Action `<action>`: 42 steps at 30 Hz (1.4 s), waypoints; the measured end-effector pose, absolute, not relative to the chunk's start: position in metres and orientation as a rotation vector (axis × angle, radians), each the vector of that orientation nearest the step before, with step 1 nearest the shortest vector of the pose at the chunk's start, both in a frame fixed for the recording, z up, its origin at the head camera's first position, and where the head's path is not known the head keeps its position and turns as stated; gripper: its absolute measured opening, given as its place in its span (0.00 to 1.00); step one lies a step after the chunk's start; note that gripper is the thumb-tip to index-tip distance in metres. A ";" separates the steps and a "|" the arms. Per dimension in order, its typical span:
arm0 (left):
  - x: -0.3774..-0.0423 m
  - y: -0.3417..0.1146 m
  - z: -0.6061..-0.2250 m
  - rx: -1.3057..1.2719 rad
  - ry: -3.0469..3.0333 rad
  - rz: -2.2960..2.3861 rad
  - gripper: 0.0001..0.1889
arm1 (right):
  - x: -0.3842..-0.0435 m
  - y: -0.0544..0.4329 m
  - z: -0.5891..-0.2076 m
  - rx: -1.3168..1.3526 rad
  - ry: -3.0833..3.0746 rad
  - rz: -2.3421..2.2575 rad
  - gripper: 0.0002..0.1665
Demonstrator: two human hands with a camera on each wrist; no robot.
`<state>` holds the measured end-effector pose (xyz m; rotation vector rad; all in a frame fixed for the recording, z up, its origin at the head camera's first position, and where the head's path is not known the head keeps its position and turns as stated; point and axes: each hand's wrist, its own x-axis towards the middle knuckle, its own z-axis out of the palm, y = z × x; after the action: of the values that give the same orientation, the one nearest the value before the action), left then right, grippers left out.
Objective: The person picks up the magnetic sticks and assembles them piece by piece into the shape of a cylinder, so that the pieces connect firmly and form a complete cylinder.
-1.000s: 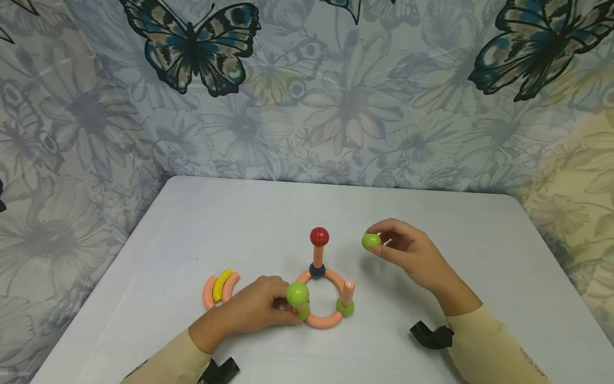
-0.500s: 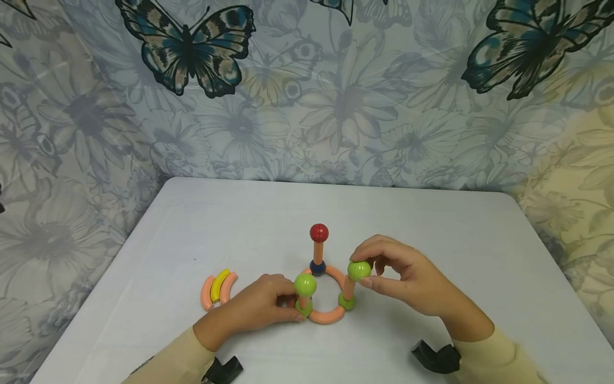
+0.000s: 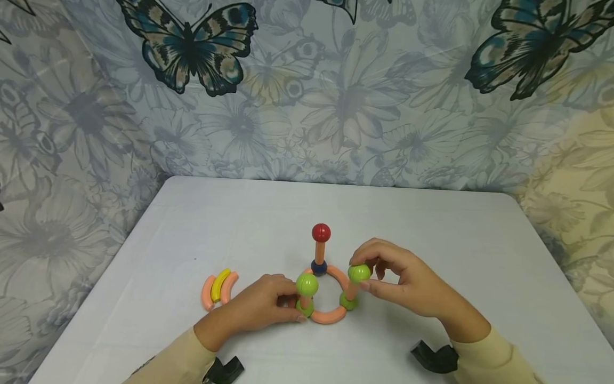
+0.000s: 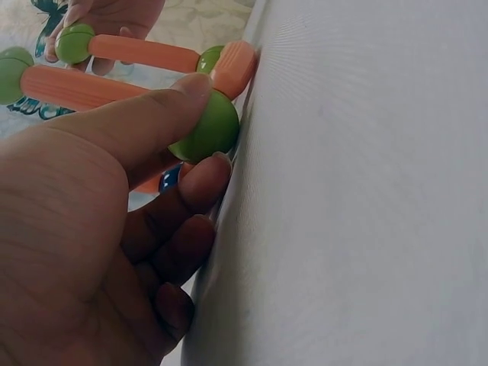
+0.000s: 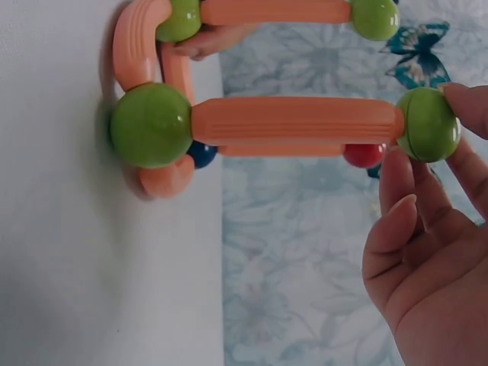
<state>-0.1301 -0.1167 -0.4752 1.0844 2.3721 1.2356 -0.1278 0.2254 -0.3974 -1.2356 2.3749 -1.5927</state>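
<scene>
A ring of curved orange rods (image 3: 329, 316) joined by balls lies on the table, with three orange posts rising from it. The rear post stands on a dark blue ball (image 3: 318, 267) and carries a red ball (image 3: 321, 232). My right hand (image 3: 400, 280) pinches a green ball (image 5: 430, 124) seated on top of the right post (image 5: 297, 120). At the left post, my left hand (image 3: 256, 304) grips the lower green ball (image 4: 210, 130) between thumb and fingers. Another green ball (image 3: 307, 285) caps that left post.
Two loose orange curved rods (image 3: 208, 293) and a yellow one (image 3: 220, 285) lie side by side left of my left hand. Behind the white table (image 3: 240, 208) hangs a cloth with butterflies (image 3: 189, 48) and flowers.
My right hand has moved left and down, bringing the green ball from the air onto the right post. The left hand keeps its hold, and the ring has shifted slightly right.
</scene>
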 end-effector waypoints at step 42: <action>-0.152 -0.250 -0.445 0.426 2.717 1.017 0.18 | -0.154 0.244 -0.465 -0.881 1.810 -2.103 0.22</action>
<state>-0.1524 -0.2503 -0.4453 0.4264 2.7167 1.0175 -0.1541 0.2441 -0.4646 -0.8812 1.8104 -2.1025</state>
